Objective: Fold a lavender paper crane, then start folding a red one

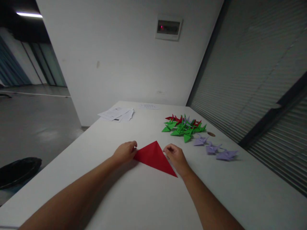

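Black-lined bin (pixel 20 172): one, on the floor left of the white table (pixel 115 204).

Loose papers (pixel 117 114): overlapping sheets, far left of the tabletop.

Left hand (pixel 125 152): fingers curled, at the left corner of the red paper, which it covers; whether it pinches or merely presses that corner cannot be told.

Red paper (pixel 154 156): one, triangular, on the table between the hands. Apex points away from the person; long axis, along the near edge, runs from the left hand rightward and toward the person, ending in a sharp point.

Right hand (pixel 176 157): fingers loosely curled, thumb near them, beside the triangle's right slope; contact or grip cannot be told.

Folded figures (pixel 183 129): green, red and some lavender, clustered beyond the right hand.

Lavender figures (pixel 213 149): three, in a slanting row.

Brown disc (pixel 211 134): one, near the cluster.
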`<state>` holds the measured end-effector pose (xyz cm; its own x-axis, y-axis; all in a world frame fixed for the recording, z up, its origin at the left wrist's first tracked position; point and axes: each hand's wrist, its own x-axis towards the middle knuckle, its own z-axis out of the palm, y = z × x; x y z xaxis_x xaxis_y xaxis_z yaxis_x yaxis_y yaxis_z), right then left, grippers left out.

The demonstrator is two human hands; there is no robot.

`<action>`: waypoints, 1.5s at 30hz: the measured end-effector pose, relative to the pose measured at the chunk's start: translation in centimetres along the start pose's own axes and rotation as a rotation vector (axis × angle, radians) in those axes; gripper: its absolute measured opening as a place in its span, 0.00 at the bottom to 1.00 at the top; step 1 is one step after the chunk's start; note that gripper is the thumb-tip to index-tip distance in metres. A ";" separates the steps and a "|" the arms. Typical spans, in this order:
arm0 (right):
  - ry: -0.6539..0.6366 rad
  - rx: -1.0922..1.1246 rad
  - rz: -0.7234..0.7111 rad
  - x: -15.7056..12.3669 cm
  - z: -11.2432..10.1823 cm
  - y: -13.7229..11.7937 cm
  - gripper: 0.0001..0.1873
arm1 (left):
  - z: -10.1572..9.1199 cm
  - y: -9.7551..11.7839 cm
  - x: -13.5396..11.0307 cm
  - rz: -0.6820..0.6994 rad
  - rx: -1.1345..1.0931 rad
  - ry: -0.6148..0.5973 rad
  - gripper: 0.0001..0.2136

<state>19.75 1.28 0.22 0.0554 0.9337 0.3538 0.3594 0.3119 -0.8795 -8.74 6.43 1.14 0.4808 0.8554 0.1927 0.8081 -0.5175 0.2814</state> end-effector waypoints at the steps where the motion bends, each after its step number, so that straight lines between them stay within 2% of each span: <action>1: 0.014 -0.005 -0.008 0.2 0.0 0.2 0.13 | -0.2 0.4 -0.1 0.001 0.006 -0.012 0.12; 3: -0.041 -0.018 -0.010 0.3 0.1 0.2 0.14 | -0.4 0.8 -0.4 -0.002 0.020 -0.026 0.13; 7: -0.288 -0.118 -0.015 -0.4 0.3 -0.7 0.14 | -0.8 0.8 -0.4 0.015 0.007 -0.013 0.15; 11: -0.349 -0.209 -0.039 -0.8 0.4 -1.4 0.13 | -1.4 0.2 -0.3 0.021 0.006 0.023 0.15; 16: -0.312 -0.223 -0.037 -0.6 0.3 -1.2 0.15 | -1.8 -0.1 -0.2 0.006 0.024 0.037 0.14; 23: -0.248 -0.214 0.059 -0.3 0.2 -1.0 0.16 | -1.6 0.4 -0.3 0.011 0.037 0.020 0.10; 34: -0.076 -0.204 0.103 0.1 0.2 -0.7 0.15 | -1.2 0.6 -0.4 0.136 0.089 -0.071 0.09; 36: -0.078 -0.201 0.065 -0.1 0.3 -1.0 0.14 | -1.2 0.5 -0.4 0.146 0.095 -0.064 0.09; 40: -0.127 -0.221 -0.145 -0.7 0.8 -2.2 0.15 | -1.5 0.1 -0.4 0.127 0.077 -0.020 0.09; 45: -0.432 -0.211 -0.310 -1.5 1.3 -3.5 0.20 | -1.6 -0.6 0.2 0.043 -0.052 0.066 0.09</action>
<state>17.25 -0.96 2.36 -0.4524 0.8051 0.3837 0.4790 0.5822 -0.6570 -9.65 6.88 2.57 0.4901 0.8299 0.2666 0.7673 -0.5558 0.3199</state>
